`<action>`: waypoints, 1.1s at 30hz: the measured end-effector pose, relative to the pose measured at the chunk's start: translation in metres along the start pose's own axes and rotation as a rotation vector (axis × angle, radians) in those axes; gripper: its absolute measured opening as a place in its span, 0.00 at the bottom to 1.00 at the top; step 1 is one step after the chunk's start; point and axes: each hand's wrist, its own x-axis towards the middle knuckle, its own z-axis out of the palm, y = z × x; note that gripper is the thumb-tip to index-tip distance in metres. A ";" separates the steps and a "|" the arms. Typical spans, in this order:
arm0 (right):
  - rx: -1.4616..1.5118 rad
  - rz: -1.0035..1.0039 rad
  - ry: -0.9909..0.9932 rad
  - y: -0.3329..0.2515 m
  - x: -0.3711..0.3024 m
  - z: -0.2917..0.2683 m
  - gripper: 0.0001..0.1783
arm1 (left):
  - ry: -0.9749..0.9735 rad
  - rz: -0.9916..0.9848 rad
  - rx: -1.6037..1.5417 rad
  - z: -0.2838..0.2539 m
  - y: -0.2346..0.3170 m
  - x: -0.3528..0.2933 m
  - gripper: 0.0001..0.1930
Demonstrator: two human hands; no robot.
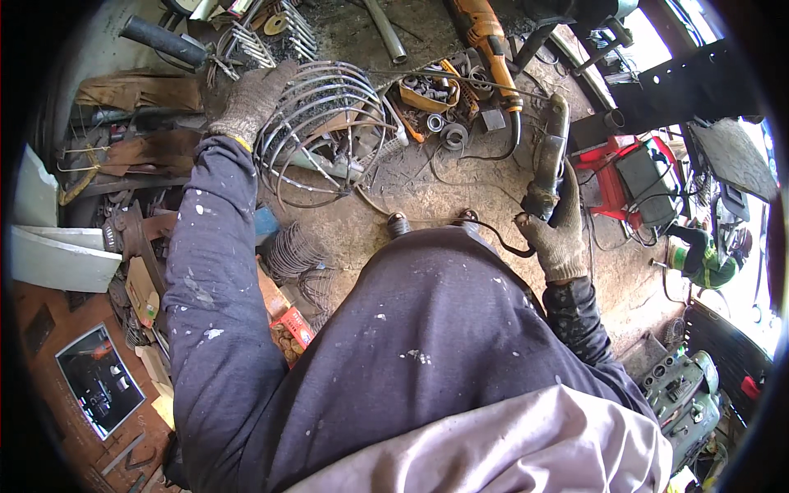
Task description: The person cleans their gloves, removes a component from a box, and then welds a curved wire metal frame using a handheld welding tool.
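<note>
My left hand [253, 103], in a dirty knitted work glove, is closed on the upper left rim of a round cage of bent metal wires [327, 102]. The cage stands over the cluttered ground in front of me. On the right, my gloved right hand [560, 240] is wrapped round the lower end of a worn welding electrode holder [552, 149]. From the holder's head a thin welding rod [460, 80] runs leftward toward the top of the cage. A dark cable [505, 244] leads away below the hand. My palm hides part of the holder's handle.
Ahead lie an orange angle grinder [481, 33], a metal pipe [385, 31] and a yellow container of bolts [429, 99]. Wire coils [293, 251] sit near my left leg. To the right are a red plastic stool [604, 177] and a green machine [686, 403].
</note>
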 end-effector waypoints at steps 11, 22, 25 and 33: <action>0.010 -0.018 -0.012 0.012 0.004 0.000 0.63 | -0.007 -0.028 0.032 0.000 0.005 -0.002 0.34; -0.027 0.005 -0.010 0.000 0.004 -0.002 0.61 | 0.001 -0.012 0.066 0.003 -0.014 0.015 0.33; 0.004 0.044 -0.016 -0.009 0.003 -0.002 0.59 | 0.000 -0.006 0.086 0.001 -0.001 0.004 0.33; 0.086 0.090 -0.028 -0.012 0.003 -0.004 0.55 | 0.000 -0.035 0.203 -0.004 0.013 -0.004 0.34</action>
